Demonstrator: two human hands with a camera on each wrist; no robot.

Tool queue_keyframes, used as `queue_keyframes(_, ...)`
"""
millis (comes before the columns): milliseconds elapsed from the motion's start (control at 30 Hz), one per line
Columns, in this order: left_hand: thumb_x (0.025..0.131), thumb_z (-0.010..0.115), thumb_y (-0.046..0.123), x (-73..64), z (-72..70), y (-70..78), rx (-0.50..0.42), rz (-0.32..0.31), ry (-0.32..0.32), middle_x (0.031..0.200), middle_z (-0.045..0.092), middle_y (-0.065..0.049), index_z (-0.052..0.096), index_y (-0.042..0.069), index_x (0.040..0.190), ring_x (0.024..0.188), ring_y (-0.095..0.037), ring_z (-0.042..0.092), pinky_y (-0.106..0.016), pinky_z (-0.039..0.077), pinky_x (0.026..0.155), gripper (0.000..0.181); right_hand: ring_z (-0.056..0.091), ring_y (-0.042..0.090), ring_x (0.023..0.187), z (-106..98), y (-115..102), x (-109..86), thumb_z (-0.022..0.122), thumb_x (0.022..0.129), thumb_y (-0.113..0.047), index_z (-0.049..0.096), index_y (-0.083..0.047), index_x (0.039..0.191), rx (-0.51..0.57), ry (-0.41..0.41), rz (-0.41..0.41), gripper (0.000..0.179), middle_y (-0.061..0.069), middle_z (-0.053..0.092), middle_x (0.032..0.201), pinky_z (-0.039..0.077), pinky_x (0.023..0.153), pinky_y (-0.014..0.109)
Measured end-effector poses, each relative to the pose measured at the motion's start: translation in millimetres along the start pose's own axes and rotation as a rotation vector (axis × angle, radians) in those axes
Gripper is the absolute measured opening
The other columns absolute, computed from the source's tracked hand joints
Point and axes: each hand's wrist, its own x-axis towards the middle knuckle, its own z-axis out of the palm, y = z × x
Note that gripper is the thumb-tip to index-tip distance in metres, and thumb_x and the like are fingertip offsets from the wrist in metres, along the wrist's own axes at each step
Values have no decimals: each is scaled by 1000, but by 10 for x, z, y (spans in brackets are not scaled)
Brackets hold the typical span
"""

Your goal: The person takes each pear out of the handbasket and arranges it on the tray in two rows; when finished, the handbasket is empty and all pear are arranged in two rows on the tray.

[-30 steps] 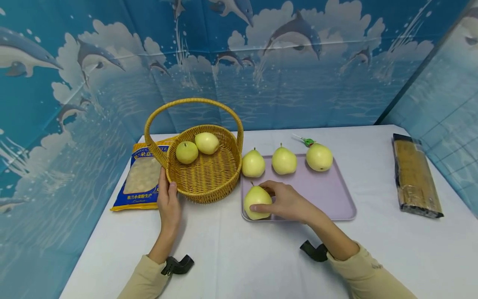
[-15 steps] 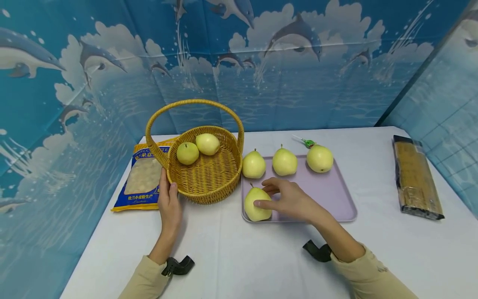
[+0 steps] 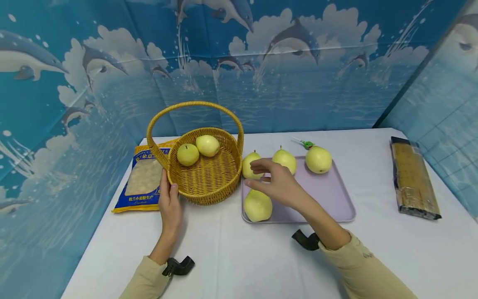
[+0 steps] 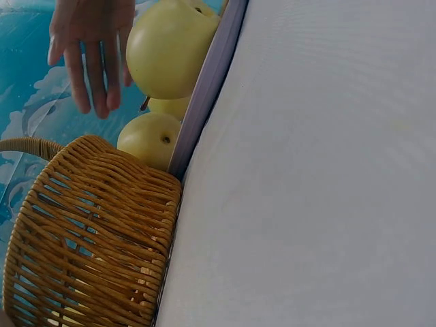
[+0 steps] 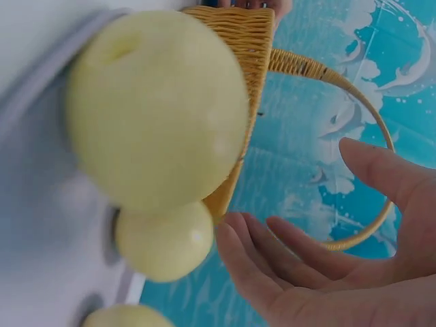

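Note:
My left hand (image 3: 170, 207) rests against the left side of a wicker basket (image 3: 209, 195), fingers along its wall. Inside the basket lie two pears, one greener (image 3: 188, 154) and one pale yellow (image 3: 208, 145). Above the lilac tray (image 3: 321, 199), my right hand (image 3: 278, 182) hovers with nothing in it, thumb and fingers spread apart. Just below it sits the front-left pear (image 3: 257, 206), its stem hidden by the hand. Behind stand the back-left pear (image 3: 251, 164), partly covered by the fingers, a middle pear (image 3: 284, 160) and a right pear (image 3: 318, 159).
Under the basket's left side lies a blue and yellow bag (image 3: 143, 178). A flat brown package (image 3: 414, 178) is at the table's right edge. Behind the tray is a small green item (image 3: 308, 144). The basket's tall handle (image 3: 196, 104) arches up before the dolphin curtain (image 3: 284, 95).
My right hand has let go of the front-left pear and risen up and away from it, toward the back-left pear. The left hand stays at the basket.

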Motion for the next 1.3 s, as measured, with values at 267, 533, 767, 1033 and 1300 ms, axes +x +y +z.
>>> queue_keyframes(267, 115, 36, 16, -8, 6, -14, 18, -27, 1, 175, 21, 3, 20, 19, 170, 161, -14, 21, -15, 23, 126, 58, 57, 30, 139, 161, -274, 385, 75, 98, -32, 55, -7, 150, -32, -44, -49, 60, 13, 60, 148, 53, 112, 47)
queue_keyframes(533, 115, 36, 17, 3, -14, -15, 29, -38, -4, 175, 21, 3, 19, 19, 170, 161, -14, 20, -14, 23, 126, 58, 55, 27, 142, 320, -473, 825, 76, 97, -35, 52, -9, 153, -78, -45, -50, 66, 12, 58, 152, 49, 117, 44)
queue_keyframes(767, 115, 36, 17, 8, -32, -16, 33, -24, -2, 175, 22, 2, 19, 19, 170, 161, -14, 21, -14, 24, 126, 58, 54, 30, 142, 448, -549, 1170, 76, 98, -30, 50, -8, 154, -52, -48, -28, 66, 16, 55, 154, 50, 115, 43)
queue_keyframes(1033, 115, 36, 15, -10, -35, -17, 20, -35, -1, 175, 22, 2, 20, 19, 170, 161, -15, 21, -10, 24, 124, 58, 50, 33, 144, 621, -581, 1497, 74, 99, -29, 50, -9, 155, 7, -45, 44, 64, 16, 50, 158, 50, 113, 47)
queue_keyframes(1300, 115, 37, 15, 8, 5, 12, 13, -23, -2, 175, 22, 2, 20, 19, 170, 161, -14, 21, -15, 24, 126, 58, 46, 36, 146, 625, -511, 1758, 71, 102, -21, 47, -10, 158, 110, -31, 110, 62, 18, 41, 164, 50, 113, 50)
